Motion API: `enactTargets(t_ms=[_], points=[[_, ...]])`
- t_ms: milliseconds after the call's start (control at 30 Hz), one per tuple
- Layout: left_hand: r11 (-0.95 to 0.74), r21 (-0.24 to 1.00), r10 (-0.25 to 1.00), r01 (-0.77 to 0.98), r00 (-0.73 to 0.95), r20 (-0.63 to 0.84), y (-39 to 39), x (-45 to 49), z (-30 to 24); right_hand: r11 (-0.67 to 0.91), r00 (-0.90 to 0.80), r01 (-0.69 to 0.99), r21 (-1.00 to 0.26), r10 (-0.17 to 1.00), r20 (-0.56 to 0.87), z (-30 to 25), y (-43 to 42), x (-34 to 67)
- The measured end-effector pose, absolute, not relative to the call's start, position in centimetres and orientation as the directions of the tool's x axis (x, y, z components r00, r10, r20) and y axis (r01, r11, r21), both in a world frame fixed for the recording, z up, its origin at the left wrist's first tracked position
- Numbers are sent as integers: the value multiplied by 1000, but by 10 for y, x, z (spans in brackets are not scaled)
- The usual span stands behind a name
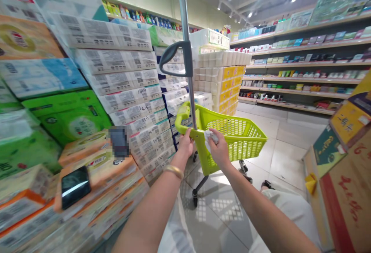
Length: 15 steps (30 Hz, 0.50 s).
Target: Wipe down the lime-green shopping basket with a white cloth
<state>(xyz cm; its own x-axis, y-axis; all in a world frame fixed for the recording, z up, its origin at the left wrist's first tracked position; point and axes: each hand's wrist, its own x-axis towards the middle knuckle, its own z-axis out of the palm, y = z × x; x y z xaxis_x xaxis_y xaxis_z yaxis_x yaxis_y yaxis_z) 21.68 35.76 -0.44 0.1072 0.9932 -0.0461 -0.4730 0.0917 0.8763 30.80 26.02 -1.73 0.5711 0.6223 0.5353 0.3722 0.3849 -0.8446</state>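
Observation:
A lime-green shopping cart [246, 144] with a perforated basket stands in front of me, its grey pole [183, 9] rising from the near end. A dark grey loop handle [188, 57] is fixed partway up that pole. My left hand [186, 144], below a gold bangle, grips the basket's near rim just left of the pole's foot. To the right of the pole, my right hand [219, 148] holds a crumpled white wipe [209, 140] against the basket's rim. The right fingertips are partly hidden by the wipe.
Tall stacks of packaged tissue [136, 110] rise on the left. A black phone [75, 187] lies on orange packs there. Cardboard boxes [348, 175] stand close on the right. Stocked shelves [304, 65] line the back, beyond a tiled floor [272, 129].

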Motion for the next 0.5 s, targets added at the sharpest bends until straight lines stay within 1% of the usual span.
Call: enactTargets(t_ms=[100, 167, 233, 367, 500], points=[[128, 871, 988, -474, 135, -72, 363, 218, 1, 378, 595, 287, -880, 649, 473, -18, 260, 307], [130, 875, 990, -467, 117, -84, 360, 217, 0, 372, 610, 220, -902, 669, 425, -21, 258, 308], [124, 881, 992, -456, 91, -93, 350, 213, -7, 367, 608, 199, -909, 681, 408, -24, 254, 311], [99, 907, 995, -410, 69, -77, 313, 198, -23, 365, 579, 305, -880, 662, 475, -30, 244, 311], [33, 915, 999, -402, 22, -27, 271, 177, -29, 440, 457, 357, -824, 688, 564, -30, 236, 305]])
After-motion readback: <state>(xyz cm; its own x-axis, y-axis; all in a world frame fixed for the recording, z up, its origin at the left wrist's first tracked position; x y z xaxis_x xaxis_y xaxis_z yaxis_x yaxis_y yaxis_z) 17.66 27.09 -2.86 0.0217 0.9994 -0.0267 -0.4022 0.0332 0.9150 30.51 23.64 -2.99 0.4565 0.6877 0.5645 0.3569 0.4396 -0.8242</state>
